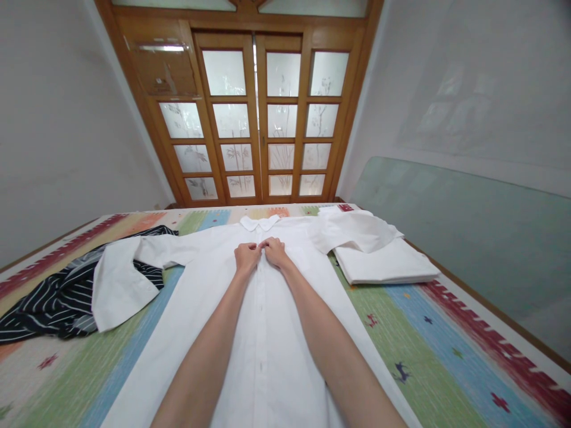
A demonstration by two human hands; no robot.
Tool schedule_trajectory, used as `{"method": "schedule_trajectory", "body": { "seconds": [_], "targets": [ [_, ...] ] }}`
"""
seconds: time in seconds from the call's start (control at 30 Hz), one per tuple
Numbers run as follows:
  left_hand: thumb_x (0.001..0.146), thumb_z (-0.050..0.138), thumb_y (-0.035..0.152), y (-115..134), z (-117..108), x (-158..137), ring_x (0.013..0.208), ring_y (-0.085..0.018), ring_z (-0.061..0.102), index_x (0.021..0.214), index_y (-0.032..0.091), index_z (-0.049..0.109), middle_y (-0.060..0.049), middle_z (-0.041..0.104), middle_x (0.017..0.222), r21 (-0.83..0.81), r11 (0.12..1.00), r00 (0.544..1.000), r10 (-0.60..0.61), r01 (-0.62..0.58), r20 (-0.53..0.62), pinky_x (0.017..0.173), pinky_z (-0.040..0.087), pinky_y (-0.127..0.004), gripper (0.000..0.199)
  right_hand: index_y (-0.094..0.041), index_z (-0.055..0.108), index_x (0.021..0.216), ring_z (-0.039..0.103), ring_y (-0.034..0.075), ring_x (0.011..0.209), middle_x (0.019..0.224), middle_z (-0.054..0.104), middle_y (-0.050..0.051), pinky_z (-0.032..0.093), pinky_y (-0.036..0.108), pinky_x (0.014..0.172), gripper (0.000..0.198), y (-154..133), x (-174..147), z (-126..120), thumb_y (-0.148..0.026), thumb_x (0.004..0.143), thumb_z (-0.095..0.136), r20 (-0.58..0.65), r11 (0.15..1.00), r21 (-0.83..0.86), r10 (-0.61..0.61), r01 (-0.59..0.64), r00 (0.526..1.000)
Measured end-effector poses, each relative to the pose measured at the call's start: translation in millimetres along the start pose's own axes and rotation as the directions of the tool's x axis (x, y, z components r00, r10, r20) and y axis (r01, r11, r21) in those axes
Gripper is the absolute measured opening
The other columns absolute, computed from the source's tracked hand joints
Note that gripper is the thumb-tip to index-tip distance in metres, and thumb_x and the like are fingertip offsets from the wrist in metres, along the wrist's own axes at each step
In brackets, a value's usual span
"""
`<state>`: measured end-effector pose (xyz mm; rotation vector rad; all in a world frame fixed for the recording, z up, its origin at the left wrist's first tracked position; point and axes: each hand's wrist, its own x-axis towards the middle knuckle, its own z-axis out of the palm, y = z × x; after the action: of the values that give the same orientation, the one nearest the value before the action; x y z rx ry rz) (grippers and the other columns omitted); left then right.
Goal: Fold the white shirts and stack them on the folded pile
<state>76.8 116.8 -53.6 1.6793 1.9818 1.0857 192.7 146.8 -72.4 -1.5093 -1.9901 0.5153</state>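
A white collared shirt (pixel 285 333) lies spread face up, its collar (pixel 260 223) at the far end and its sleeves out to both sides. On its front placket, a little below the collar, my left hand (pixel 247 257) and my right hand (pixel 274 252) meet fingertip to fingertip. Both hands are closed in a pinch on the placket cloth. Any button between the fingers is too small or too covered to make out. Further down, the placket runs straight between my forearms.
Under the left sleeve lies a crumpled black-and-white striped garment (pixel 57 297). A folded white cloth (pixel 388 264) sits by the right sleeve. Everything rests on a colourful patterned cover (pixel 428 356). Wooden glazed doors (pixel 259 119) stand beyond, and a pale green panel (pixel 459 238) flanks the right side.
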Motion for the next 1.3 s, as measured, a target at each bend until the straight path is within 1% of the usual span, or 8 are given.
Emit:
{"method": "schedule_trajectory", "body": {
  "seconds": [0.17,0.37,0.53,0.67,0.87,0.97,1.2,1.3],
  "targets": [
    [0.078,0.064,0.026,2,-1,-1,0.093,-0.024,0.069,0.089,0.018,0.079,-0.004,0.077,0.083,-0.005,0.999,0.999,-0.037,0.037,0.009,0.079,0.047,-0.026,0.019,-0.025,0.072,0.095,0.050,0.022,0.113,0.112,0.066,0.003,0.032,0.038,0.095,0.039,2,1,2,-0.006,0.081,0.040,-0.001,1.000,-0.014,-0.014,0.014,1.000],
    [0.078,0.064,0.026,2,-1,0,0.094,-0.023,0.069,0.085,0.017,0.078,-0.004,0.077,0.084,0.000,1.000,1.000,-0.022,0.022,0.001,0.081,0.046,-0.025,0.018,-0.025,0.072,0.096,0.049,0.023,0.114,0.113,0.066,0.003,0.031,0.038,0.095,0.039,1,1,2,-0.007,0.082,0.040,0.004,1.000,-0.023,-0.011,0.011,1.000],
    [0.073,0.064,0.017,-1,-4,2,0.095,-0.023,0.069,0.098,0.014,0.076,-0.007,0.077,0.091,-0.020,0.998,0.998,-0.055,0.055,-0.011,0.085,0.046,-0.026,0.027,-0.025,0.072,0.095,0.049,0.023,0.113,0.112,0.066,0.003,0.031,0.039,0.095,0.039,0,0,1,-0.007,0.082,0.040,-0.001,1.000,-0.017,-0.010,0.010,1.000],
    [0.071,0.068,0.023,-2,-5,1,0.096,-0.023,0.069,0.103,0.013,0.073,-0.010,0.076,0.096,-0.031,0.998,0.999,-0.046,0.045,-0.010,0.086,0.047,-0.027,0.033,-0.025,0.072,0.093,0.048,0.023,0.113,0.110,0.065,0.003,0.032,0.038,0.094,0.038,0,0,3,-0.007,0.082,0.040,-0.009,1.000,-0.024,-0.011,0.010,1.000],
    [0.067,0.068,0.017,-3,-2,-1,0.084,-0.021,0.071,0.094,0.016,0.069,-0.008,0.077,0.085,-0.056,0.997,0.999,-0.045,0.045,0.005,0.080,0.048,-0.026,0.027,-0.023,0.071,0.089,0.048,0.023,0.111,0.110,0.064,0.004,0.032,0.038,0.092,0.035,-1,-2,2,-0.009,0.084,0.040,-0.023,0.999,-0.041,-0.020,0.019,1.000],
    [0.068,0.067,0.017,-2,1,-2,0.084,-0.021,0.071,0.092,0.016,0.066,-0.007,0.076,0.083,-0.069,0.997,0.998,-0.047,0.045,-0.030,0.079,0.048,-0.027,0.024,-0.023,0.072,0.089,0.048,0.024,0.111,0.110,0.064,0.005,0.033,0.038,0.092,0.034,-3,-2,0,-0.010,0.085,0.041,-0.015,0.998,-0.061,-0.013,0.012,1.000],
    [0.070,0.066,0.020,1,8,-2,0.084,-0.020,0.071,0.082,0.018,0.060,-0.005,0.074,0.078,-0.021,0.999,0.994,-0.043,0.041,-0.102,0.082,0.047,-0.027,0.012,-0.017,0.072,0.103,0.046,0.028,0.112,0.116,0.059,0.014,0.035,0.037,0.089,0.033,-11,-2,-1,-0.026,0.091,0.043,-0.026,0.972,-0.227,0.059,-0.064,0.998],
    [0.069,0.065,0.019,-1,9,-2,0.081,-0.019,0.070,0.079,0.020,0.059,-0.003,0.073,0.077,-0.030,0.999,0.992,-0.045,0.041,-0.116,0.080,0.047,-0.027,0.011,-0.013,0.072,0.104,0.046,0.029,0.111,0.117,0.058,0.017,0.036,0.038,0.089,0.035,-14,-2,1,-0.026,0.092,0.041,-0.045,0.962,-0.257,0.080,-0.088,0.996]
  ]
}}
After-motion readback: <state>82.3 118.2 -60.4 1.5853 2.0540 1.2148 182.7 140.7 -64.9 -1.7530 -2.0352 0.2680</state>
